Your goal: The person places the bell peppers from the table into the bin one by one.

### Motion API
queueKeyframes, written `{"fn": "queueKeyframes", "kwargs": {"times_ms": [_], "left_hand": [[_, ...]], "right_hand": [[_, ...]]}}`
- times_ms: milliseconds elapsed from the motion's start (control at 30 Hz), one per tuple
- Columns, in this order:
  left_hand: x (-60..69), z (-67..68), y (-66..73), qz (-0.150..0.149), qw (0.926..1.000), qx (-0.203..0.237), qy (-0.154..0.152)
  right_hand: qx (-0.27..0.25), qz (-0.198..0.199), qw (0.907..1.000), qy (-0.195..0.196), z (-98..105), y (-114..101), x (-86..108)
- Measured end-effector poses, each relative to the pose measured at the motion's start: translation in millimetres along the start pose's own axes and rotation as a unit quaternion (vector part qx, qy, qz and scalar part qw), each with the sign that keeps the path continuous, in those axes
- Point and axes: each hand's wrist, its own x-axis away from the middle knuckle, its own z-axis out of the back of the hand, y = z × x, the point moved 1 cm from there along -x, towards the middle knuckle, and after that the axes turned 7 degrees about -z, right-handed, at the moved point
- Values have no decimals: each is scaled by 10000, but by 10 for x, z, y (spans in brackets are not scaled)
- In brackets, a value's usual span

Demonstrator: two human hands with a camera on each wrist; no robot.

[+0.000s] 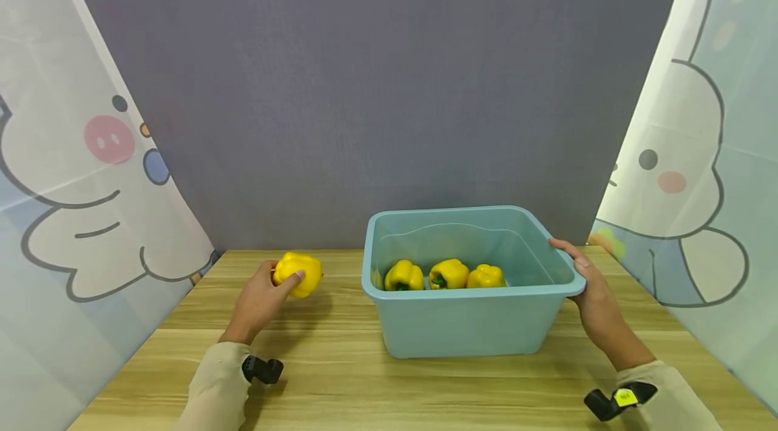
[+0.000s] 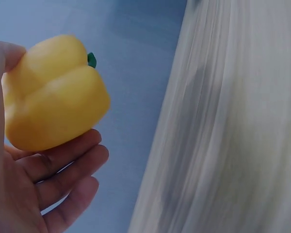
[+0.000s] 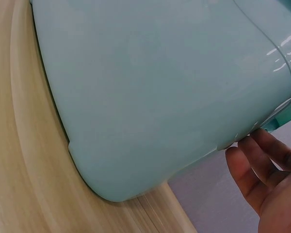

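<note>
In the head view my left hand point(image 1: 261, 299) holds a yellow bell pepper point(image 1: 306, 273) above the left part of the table, thumb on the near side. The left wrist view shows this bell pepper point(image 2: 58, 97) with a bit of green stem, the other fingers beneath it. A light blue plastic bin point(image 1: 462, 323) stands to the right, and several yellow bell peppers point(image 1: 404, 276) lie inside along its near wall. At the bin's right side, my right hand point(image 1: 598, 302) grips the rim. Its fingers point(image 3: 254, 160) reach under the rim's edge in the right wrist view.
The bin stands on a wood-grain table point(image 1: 328, 377). A grey cloth point(image 1: 377, 93) hangs behind the table, and cartoon-printed curtains point(image 1: 73, 215) flank it on both sides.
</note>
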Motion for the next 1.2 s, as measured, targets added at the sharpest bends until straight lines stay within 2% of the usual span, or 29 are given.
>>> {"fn": "queueKeyframes", "kwargs": {"times_ms": [133, 333, 467, 600, 1000, 1200], "left_hand": [[6, -14, 64, -138, 9999, 0, 49], [30, -57, 107, -286, 9986, 401, 165], [38, -93, 107, -474, 9965, 689, 63], [36, -123, 122, -623, 9950, 771, -92], [17, -153, 242, -439, 9899, 1344, -114], [16, -180, 302, -530, 9866, 1529, -194]], "right_hand": [[-9, -22, 10000, 1, 1, 1, -1], [-29, -36, 10000, 4, -5, 14, 1], [-19, -25, 10000, 49, -7, 12, 0], [-8, -42, 9999, 95, -4, 8, -2], [53, -5, 9999, 85, 8, 1, -13], [-25, -1, 10000, 68, 8, 10, -6]]}}
